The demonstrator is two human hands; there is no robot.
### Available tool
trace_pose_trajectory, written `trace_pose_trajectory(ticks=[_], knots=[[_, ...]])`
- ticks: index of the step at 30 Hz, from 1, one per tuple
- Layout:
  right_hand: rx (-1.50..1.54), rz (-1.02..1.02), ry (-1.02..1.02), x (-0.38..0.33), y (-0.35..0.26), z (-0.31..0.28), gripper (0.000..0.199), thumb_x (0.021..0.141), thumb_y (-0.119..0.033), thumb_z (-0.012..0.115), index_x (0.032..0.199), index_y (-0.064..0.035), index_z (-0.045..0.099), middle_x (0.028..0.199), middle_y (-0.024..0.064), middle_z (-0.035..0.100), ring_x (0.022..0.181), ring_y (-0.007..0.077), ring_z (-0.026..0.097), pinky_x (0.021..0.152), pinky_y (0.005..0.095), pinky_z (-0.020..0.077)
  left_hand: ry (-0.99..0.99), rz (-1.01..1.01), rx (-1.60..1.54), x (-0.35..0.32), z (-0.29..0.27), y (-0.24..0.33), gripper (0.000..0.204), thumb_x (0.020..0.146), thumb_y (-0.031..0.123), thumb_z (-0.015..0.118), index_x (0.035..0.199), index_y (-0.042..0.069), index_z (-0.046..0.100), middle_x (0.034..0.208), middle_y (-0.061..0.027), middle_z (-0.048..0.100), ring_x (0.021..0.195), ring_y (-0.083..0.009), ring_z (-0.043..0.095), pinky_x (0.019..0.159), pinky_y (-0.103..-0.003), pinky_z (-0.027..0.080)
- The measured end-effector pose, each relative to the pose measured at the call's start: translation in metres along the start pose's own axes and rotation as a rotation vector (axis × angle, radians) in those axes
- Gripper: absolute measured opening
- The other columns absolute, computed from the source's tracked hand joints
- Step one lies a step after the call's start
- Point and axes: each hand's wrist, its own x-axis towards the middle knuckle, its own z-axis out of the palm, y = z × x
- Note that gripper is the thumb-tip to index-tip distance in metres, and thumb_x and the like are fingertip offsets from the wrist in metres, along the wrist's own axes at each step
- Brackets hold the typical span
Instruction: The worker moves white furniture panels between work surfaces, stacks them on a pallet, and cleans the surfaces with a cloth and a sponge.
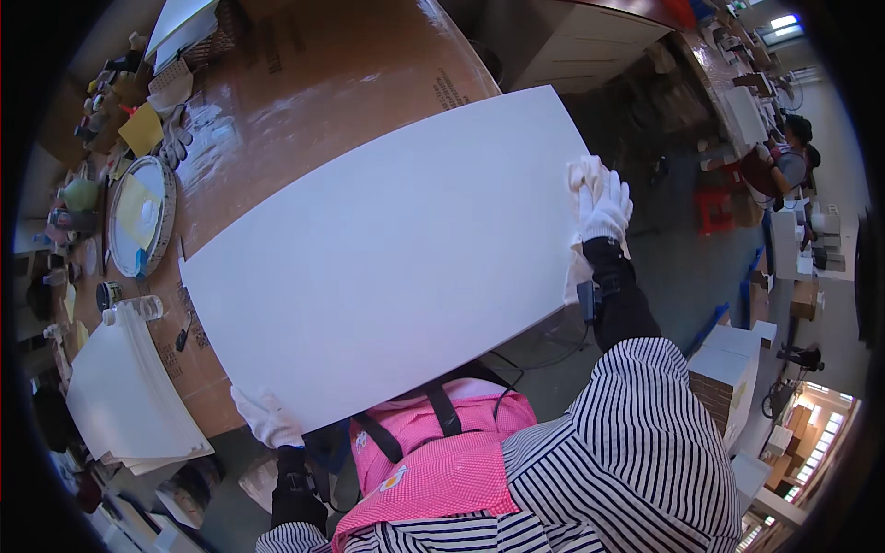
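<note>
A large white board (387, 249) lies tilted across the view, over the near edge of a brown cardboard-covered table. My left hand (267, 418), in a white glove, grips the board's near left corner; part of its fingers is hidden. At the board's right edge, my right hand (606, 208), also gloved in white, presses a whitish cloth (579, 275) against the edge. The cloth bunches up by the fingers and hangs down below the wrist.
A stack of white sheets (134, 387) stands at the left beside a clear plastic bottle (138, 309). Farther back are a round tray (166, 217), grey gloves (175, 138) and a yellow cloth (141, 129). Boxes (724, 373) stand to the right; another person (788, 166) is far right.
</note>
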Motion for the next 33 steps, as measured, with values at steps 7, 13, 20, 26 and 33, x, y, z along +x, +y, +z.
trace_pose_trajectory(ticks=[7, 13, 20, 26, 33], knots=[[-0.057, -0.025, -0.082, -0.074, -0.071, -0.032, 0.064, 0.086, -0.049, 0.051, 0.135, -0.0088, 0.042, 0.141, 0.012, 0.037, 0.13, 0.037, 0.031, 0.104, 0.055, 0.0251, 0.01, 0.062, 0.0, 0.0, 0.004, -0.022, 0.061, 0.092, 0.03, 0.047, 0.141, -0.002, 0.028, 0.142, -0.0217, 0.035, 0.131, -0.0334, 0.035, 0.109, -0.038, 0.026], [0.549, -0.513, -0.397, -0.118, -0.304, -0.108, 0.06, 0.085, -0.048, 0.044, 0.133, -0.0129, 0.044, 0.14, 0.0161, 0.037, 0.13, 0.0372, 0.032, 0.108, 0.0544, 0.0186, -0.025, 0.093, -0.016, 0.005, 0.004, -0.008, 0.061, 0.092, 0.029, 0.049, 0.141, -0.001, 0.028, 0.142, -0.0213, 0.035, 0.131, -0.0337, 0.035, 0.109, -0.038, 0.026], [0.962, -1.183, -0.294, -0.212, -0.425, -0.141, 0.053, 0.07, -0.046, 0.059, 0.117, -0.0205, 0.058, 0.126, 0.0113, 0.052, 0.121, 0.0337, 0.042, 0.101, 0.0538, 0.0289, 0.047, 0.176, -0.017, 0.007, 0.007, -0.037, 0.057, 0.09, 0.028, 0.052, 0.137, 0.001, 0.033, 0.137, -0.0222, 0.04, 0.128, -0.0355, 0.037, 0.108, -0.04, 0.027], [0.542, -0.343, -0.278, -0.01, -0.289, -0.101, 0.028, 0.074, -0.035, 0.057, 0.092, -0.0153, 0.068, 0.098, 0.0127, 0.066, 0.096, 0.0332, 0.06, 0.081, 0.0467, 0.0466, -0.03, 0.167, -0.04, 0.0, 0.004, -0.023, 0.057, 0.093, 0.028, 0.048, 0.139, -0.001, 0.031, 0.14, -0.0221, 0.037, 0.129, -0.0357, 0.037, 0.107, -0.04, 0.028], [0.073, 0.239, -0.185, 0.002, -0.034, -0.047, 0.054, 0.084, -0.05, 0.052, 0.121, -0.0096, 0.049, 0.122, 0.0134, 0.051, 0.12, 0.033, 0.042, 0.096, 0.0476, 0.0372, -0.059, 0.085, 0.002, -0.002, -0.003, -0.014, 0.06, 0.094, 0.03, 0.045, 0.142, -0.002, 0.027, 0.143, -0.0223, 0.034, 0.13, -0.0338, 0.036, 0.108, -0.038, 0.027]])
